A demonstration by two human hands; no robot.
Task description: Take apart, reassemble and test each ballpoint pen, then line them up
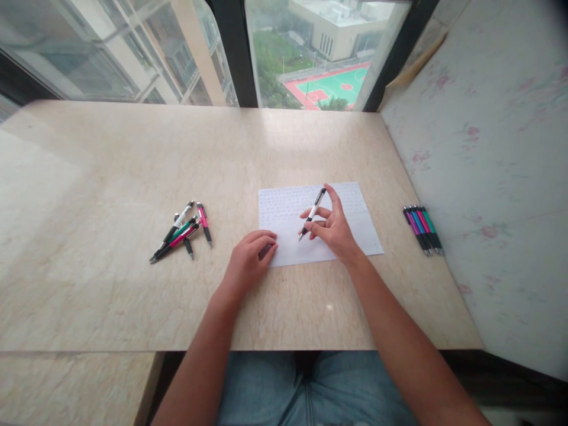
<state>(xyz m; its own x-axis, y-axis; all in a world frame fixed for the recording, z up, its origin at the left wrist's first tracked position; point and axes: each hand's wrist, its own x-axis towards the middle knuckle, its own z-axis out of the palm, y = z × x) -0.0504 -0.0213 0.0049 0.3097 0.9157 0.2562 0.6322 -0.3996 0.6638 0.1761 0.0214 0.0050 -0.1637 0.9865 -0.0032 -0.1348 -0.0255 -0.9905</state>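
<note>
Right hand [333,229]: my fingers were pinching a white-and-black pen [312,215], the thumb low on its barrel, the index finger stretched up to its top end, the others bent behind it.
Held pen: it slanted over the sheet of paper [290,229], silver tip down and to my left; whether the tip touched, I could not tell.
Left hand [252,255]: the fingers were bent and close together at the paper's left edge, the thumb a little apart from them, pinching nothing that I could see.
Paper: it lay flat in front of me, rows of small handwriting across its upper part.
Loose pens [175,235]: off to my left, white, green and pinkish-red ones crossed in a heap, partly covering another; a pink pen [204,225] lay just beside.
Pen row [422,231]: well to my right, purple, blue, pink and green barrels lay side by side, tips toward me, near the flowered wall [492,195].
Desk [110,171]: its pale, marbled top bore everything.
Window [277,59]: beyond the desk, it showed buildings and a green-and-red sports court [331,89].
</note>
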